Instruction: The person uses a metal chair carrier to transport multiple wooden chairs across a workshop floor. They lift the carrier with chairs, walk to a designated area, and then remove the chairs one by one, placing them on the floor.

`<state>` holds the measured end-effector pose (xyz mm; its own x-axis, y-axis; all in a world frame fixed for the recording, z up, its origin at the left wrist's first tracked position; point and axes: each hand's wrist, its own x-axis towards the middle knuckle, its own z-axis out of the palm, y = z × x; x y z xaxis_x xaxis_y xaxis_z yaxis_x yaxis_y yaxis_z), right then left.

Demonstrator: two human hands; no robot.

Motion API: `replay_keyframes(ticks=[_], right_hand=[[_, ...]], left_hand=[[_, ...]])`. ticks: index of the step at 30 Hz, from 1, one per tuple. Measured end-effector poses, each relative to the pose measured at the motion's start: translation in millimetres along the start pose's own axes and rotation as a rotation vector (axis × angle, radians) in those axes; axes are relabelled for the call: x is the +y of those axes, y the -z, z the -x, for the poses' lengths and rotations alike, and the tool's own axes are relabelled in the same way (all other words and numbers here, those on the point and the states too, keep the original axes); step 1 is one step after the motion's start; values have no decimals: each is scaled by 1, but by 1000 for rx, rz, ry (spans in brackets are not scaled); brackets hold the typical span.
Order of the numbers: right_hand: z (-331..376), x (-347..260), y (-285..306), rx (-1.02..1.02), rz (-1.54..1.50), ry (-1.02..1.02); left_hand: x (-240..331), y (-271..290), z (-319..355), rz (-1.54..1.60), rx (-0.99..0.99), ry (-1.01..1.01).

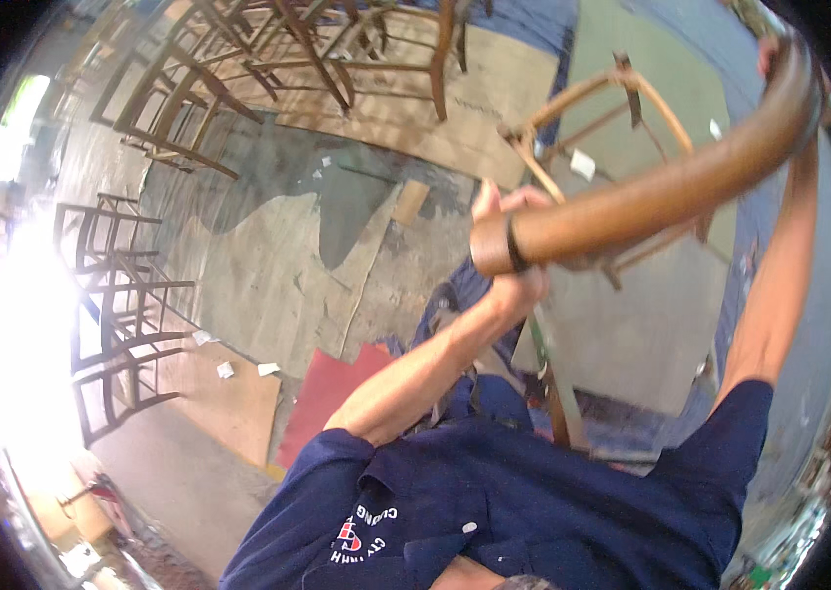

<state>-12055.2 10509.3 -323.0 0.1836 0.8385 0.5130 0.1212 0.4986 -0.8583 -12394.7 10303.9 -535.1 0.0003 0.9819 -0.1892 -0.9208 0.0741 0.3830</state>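
Note:
A thick, curved brown wooden rail, like a chair's back-and-arm rail, spans the upper right close in front of me. It has a dark band near its left end. My left hand is closed around that left end, its fingertips showing above the rail. At the far right end, my right hand grips the rail where it bends, mostly hidden behind the wood. Beneath it stands a lighter wooden chair frame, partly covered by the rail; I cannot tell whether the two are joined.
Dark wooden chair frames crowd the far left, and more stacked frames stand at the left. Cardboard sheets and a red sheet cover parts of the floor. White scraps lie about. Bright light glares at the left.

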Motion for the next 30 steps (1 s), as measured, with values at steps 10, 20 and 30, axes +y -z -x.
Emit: replay_keyframes(ticks=[10,20,30], right_hand=[[-49,8,-178,-342,-19,-384],[-59,11,-486,-664,-157,-559],[-81,81,-728,-1427,-639,-377]], left_hand=[[132,49,-2,73,117,139],[319,92,5,-84,89,-102],[478,186,-42,-330,179,-418]])
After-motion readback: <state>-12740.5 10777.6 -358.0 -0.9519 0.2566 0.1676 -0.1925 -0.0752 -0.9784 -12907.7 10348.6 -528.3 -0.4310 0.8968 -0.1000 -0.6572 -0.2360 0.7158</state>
